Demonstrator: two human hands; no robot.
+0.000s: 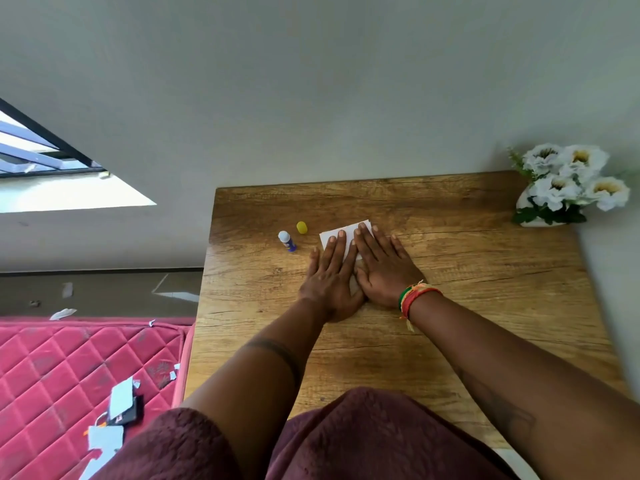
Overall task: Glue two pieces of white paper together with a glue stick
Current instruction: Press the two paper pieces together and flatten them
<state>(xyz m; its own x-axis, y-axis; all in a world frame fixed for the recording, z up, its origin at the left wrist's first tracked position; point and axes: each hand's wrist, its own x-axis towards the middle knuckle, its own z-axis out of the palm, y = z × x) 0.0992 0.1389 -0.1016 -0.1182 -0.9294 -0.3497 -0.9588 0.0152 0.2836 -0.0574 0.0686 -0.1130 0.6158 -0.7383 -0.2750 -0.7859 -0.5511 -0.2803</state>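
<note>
Clearly we are at the pressing step. Off to the left of our hands the glue stick (287, 241) lies uncapped on the table (450, 271), its yellow cap (301, 227) just beside it. Our left hand (329, 275) lies flat, fingers spread, grasping nothing, pressing the white paper (334, 237). Touching it, our right hand (384, 268) lies equally flat on the same stack. Whether two sheets lie aligned beneath our palms, we cannot tell. Next, we judge, comes smoothing outward, then lifting off and recapping the stick.
</note>
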